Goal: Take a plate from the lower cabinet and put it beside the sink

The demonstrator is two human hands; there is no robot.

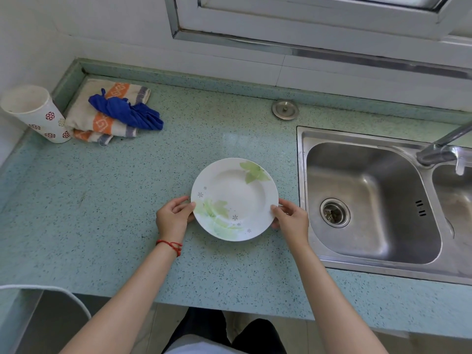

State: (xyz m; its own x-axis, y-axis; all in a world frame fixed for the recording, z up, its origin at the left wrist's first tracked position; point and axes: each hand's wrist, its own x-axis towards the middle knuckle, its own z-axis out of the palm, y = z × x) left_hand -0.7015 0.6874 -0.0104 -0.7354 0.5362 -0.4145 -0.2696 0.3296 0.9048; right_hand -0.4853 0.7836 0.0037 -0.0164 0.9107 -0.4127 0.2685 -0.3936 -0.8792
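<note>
From the head view, you had the white plate [234,199] with green leaf prints and small grey flowers lying flat and upright on the speckled green desk [127,200], just to the left of the steel sink [370,198] and near the desk's front edge. Your left hand [173,217] held the plate's left rim, thumb on top of the rim and fingers curled at its edge, so that grip was closed on the plate. Your right hand [291,217] held the opposite rim in the same manner, thumb tip over the edge, and that grip too was closed on the plate. Whether the plate rested fully on the desk or was a shade above it, I could not tell. A red string bracelet [169,245] sat on your left wrist. The sink's left basin was empty apart from its drain strainer [335,212], and the faucet [441,146] reached in from the right above the divider between the basins. A round metal cap [285,109] sat in the desk behind the sink's left corner. Well apart from the plate, in the far left corner, a folded towel with orange bands [102,116] lay with a crumpled blue cloth [127,112] on top of it, and a white patterned cup [35,113] stood touching the towel's left side. A window frame [281,26] ran along the wall above.
</note>
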